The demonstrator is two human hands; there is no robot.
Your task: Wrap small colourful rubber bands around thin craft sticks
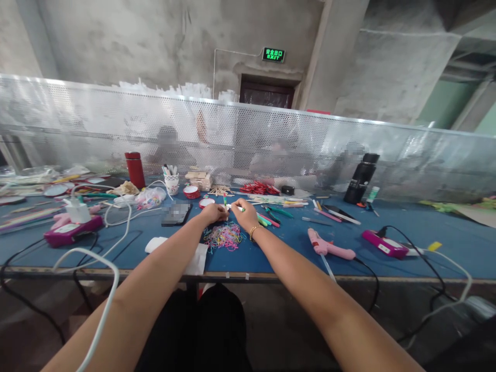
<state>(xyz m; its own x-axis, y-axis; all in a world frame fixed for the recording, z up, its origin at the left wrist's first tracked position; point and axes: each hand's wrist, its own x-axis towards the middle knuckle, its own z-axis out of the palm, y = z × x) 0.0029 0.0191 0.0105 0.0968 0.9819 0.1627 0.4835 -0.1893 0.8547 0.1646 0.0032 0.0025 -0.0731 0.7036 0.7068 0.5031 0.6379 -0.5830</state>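
Both hands meet over the middle of the blue table. My left hand [215,213] is closed around a small upright piece [225,199] with green and red on it; its lower part is hidden by the fingers. A white marker with a green end [241,208] is gripped in my right hand [244,213], its other end close to the small piece. Just below the hands lies a pile of colourful rubber bands [225,236]. A round white item with a red rim [206,203] lies behind my left hand.
A phone [176,214] and white tissue [197,258] lie left of centre. Pliers [281,211], markers [264,221] and a pink glue gun [329,248] are right. Red bottle [135,170], pen cup [171,183], black bottle [361,178] and purple power strips [73,230] stand around.
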